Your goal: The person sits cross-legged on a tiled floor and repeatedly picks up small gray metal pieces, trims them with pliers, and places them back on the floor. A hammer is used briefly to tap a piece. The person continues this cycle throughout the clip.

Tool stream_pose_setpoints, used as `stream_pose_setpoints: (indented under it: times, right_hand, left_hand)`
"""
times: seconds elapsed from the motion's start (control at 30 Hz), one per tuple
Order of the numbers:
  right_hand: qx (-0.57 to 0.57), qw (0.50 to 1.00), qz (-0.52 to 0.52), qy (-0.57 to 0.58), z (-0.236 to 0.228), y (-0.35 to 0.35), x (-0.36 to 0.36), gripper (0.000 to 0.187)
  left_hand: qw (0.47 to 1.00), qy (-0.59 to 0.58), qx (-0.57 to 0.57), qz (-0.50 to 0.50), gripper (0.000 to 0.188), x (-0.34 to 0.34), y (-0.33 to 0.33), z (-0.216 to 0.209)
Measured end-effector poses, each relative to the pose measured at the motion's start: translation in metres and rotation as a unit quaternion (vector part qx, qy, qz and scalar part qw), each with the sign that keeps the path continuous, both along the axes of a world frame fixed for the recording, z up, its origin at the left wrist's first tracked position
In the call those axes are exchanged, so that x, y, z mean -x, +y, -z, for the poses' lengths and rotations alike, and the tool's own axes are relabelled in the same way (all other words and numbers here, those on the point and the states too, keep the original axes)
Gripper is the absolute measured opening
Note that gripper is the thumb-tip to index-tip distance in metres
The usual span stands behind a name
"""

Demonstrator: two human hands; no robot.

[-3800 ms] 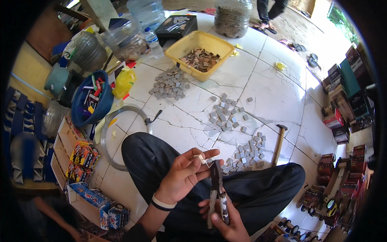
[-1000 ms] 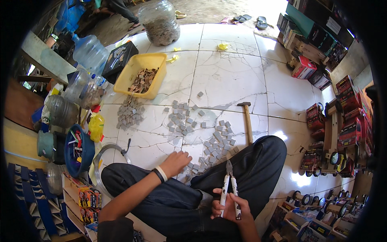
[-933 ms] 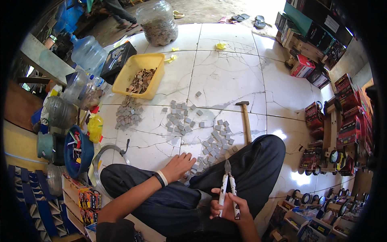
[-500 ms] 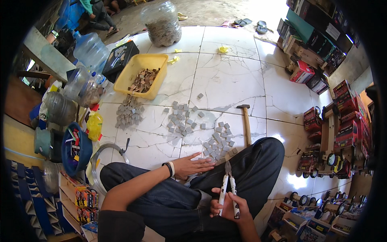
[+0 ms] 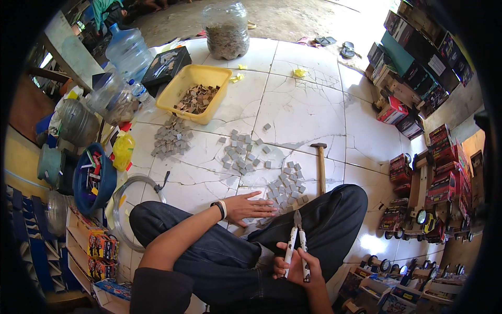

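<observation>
Cracked white floor tiles are filling the middle of our view. Going left to right, we are noting a blue tub holding coloured scraps, with a yellow bag sitting beside it. A wire coil is lying by the left knee. Farther up, a pile of grey squares is sitting just in front of a yellow basin, which is holding brown and grey pieces.

We are seeing the left hand reaching past the left knee, palm down, its fingers spreading apart; we cannot tell whether anything is lying under the palm. Scattered grey squares are lying ahead of it, and a denser cluster is lying just beside its fingertips, contact unclear.

The right hand is holding pliers, its fingers closing around the white, dark-patched handles, which are standing slightly apart; the tool's nose is pointing away from the body. A wooden-handled hammer is lying beyond the right knee. Farther right, wheeled toy vehicles are standing close together.
</observation>
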State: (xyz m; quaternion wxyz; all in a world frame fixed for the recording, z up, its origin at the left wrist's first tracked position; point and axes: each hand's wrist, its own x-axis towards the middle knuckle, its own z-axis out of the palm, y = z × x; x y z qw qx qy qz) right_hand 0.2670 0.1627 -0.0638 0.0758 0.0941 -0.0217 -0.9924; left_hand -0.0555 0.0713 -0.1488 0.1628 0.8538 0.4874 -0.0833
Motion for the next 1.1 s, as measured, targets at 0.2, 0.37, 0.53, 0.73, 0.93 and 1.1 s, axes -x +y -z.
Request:
stream_pose_setpoints:
  times: [0.2,0.37,0.53,0.73,0.93,1.1]
  right_hand:
    - [-0.036,0.999,-0.006,-0.031,-0.005,-0.001,-0.001,0.057]
    - [-0.072,0.996,-0.015,-0.056,-0.007,-0.001,0.000,0.063]
    - [-0.014,0.999,-0.002,-0.028,-0.003,0.000,0.000,0.058]
    - [-0.016,1.000,-0.001,-0.025,0.000,0.000,0.000,0.059]
    - [-0.013,1.000,-0.001,-0.024,0.000,0.001,0.001,0.060]
    - [-0.047,0.998,-0.019,-0.037,0.000,0.003,0.002,0.064]
  left_hand:
    - [0.990,-0.031,-0.129,-0.049,0.087,0.007,0.003,0.015]
    - [0.980,-0.046,-0.163,-0.105,0.083,0.005,0.010,0.014]
    - [0.981,-0.120,-0.084,-0.130,0.090,-0.009,0.018,-0.005]
    - [0.992,-0.085,-0.060,-0.067,0.087,-0.028,0.030,0.003]
    - [0.983,-0.048,-0.143,-0.106,0.066,-0.020,0.025,0.022]
    - [0.982,0.015,-0.143,-0.125,0.066,-0.014,0.023,0.013]
